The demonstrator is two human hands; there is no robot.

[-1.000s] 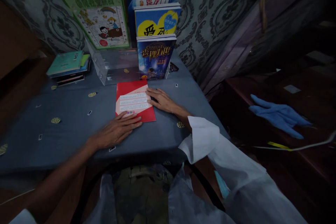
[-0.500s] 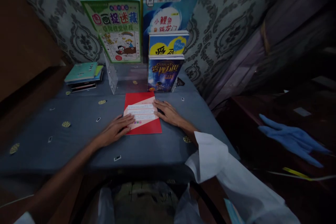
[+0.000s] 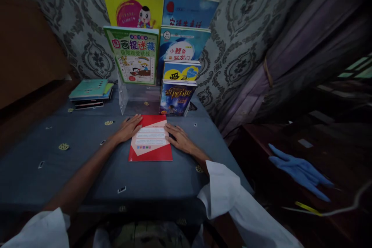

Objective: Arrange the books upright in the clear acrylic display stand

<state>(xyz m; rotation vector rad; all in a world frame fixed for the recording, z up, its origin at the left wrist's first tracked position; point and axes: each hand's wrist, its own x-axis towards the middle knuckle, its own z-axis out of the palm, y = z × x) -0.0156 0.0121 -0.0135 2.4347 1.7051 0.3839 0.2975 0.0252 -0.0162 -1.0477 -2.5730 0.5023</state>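
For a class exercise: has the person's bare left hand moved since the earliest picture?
Yes: the left hand has moved forward, toward the clear plastic book stand, now at the far-left corner of the red-and-pink booklet.

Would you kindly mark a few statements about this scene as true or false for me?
1. The red booklet lies flat on the table. True.
2. The left hand is raised clear of the booklet. False: the left hand rests at its upper left edge.
3. The right hand touches the booklet's right edge. True.
4. The stack of books sits left of the clear stand. True.
5. The glove lies on that stand. False: the blue glove lies right of the table.
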